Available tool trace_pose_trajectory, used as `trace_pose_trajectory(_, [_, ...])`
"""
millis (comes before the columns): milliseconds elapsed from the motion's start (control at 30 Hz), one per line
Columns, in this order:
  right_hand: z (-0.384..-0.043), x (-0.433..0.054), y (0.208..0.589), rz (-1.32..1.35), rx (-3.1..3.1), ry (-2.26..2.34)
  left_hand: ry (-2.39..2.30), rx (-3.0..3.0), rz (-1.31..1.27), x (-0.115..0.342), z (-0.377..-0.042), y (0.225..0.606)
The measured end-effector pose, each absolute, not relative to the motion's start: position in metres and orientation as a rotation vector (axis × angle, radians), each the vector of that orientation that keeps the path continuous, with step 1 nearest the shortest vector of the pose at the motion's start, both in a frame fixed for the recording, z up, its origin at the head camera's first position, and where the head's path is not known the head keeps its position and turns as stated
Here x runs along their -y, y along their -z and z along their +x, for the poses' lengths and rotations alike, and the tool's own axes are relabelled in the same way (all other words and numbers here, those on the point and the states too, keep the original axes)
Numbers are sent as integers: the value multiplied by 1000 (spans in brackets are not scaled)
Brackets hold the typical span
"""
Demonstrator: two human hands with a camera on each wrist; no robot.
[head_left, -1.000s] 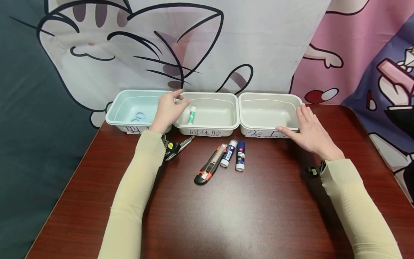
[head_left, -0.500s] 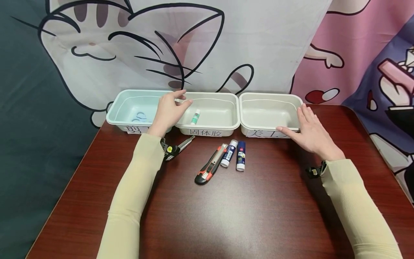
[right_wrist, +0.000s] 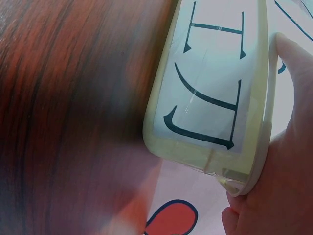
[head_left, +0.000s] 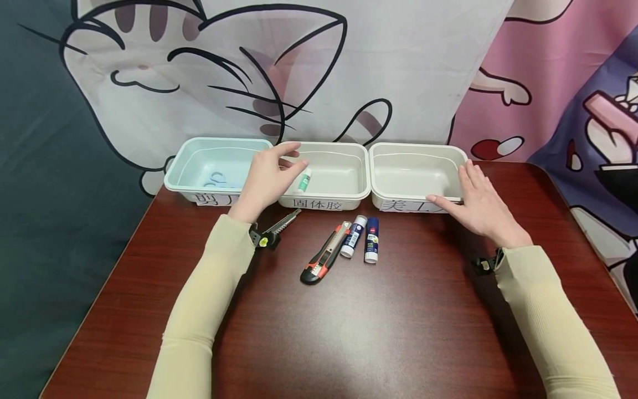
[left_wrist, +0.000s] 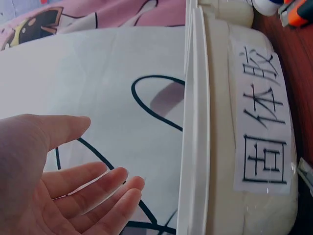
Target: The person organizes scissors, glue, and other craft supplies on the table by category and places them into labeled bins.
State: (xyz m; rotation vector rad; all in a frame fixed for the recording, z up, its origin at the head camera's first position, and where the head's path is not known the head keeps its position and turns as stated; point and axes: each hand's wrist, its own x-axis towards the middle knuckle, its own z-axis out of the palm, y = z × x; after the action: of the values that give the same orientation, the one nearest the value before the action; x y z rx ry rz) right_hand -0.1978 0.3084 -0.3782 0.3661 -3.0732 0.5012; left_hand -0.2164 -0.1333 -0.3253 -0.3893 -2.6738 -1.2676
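In the head view my left hand [head_left: 269, 180] hovers over the left end of the middle bin [head_left: 344, 196], which is off-white and labelled. Its thumb and fingers are apart with nothing between them, as the left wrist view also shows. A green-and-white glue stick [head_left: 304, 180] lies inside that bin, just beyond the thumb. My right hand [head_left: 480, 208] rests, fingers extended, on the right end of another off-white bin [head_left: 418, 198]. In the right wrist view the thumb touches this bin's rim [right_wrist: 270, 98].
A light blue bin [head_left: 186, 185] holding blue scissors [head_left: 217, 179] stands leftmost. On the table [head_left: 349, 332] lie an orange-and-black utility knife [head_left: 325, 254], two blue-and-white glue sticks [head_left: 353, 236] [head_left: 371, 240] and another utility knife [head_left: 284, 221], partly hidden by the left wrist.
My left hand has shifted a little to the right and nearer. The green-and-white glue stick has moved slightly rightward inside the middle bin and tilted. The right hand stays put.
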Motion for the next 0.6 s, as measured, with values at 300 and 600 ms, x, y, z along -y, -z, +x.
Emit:
trace_pose_trajectory(300, [-198,-308,378,366,3073,-501,1366,2645,-493,121,-198,322])
trace_pose_trajectory(600, [-197,-308,377,370,3073,-515,1466,2651,-627,107,-174,327])
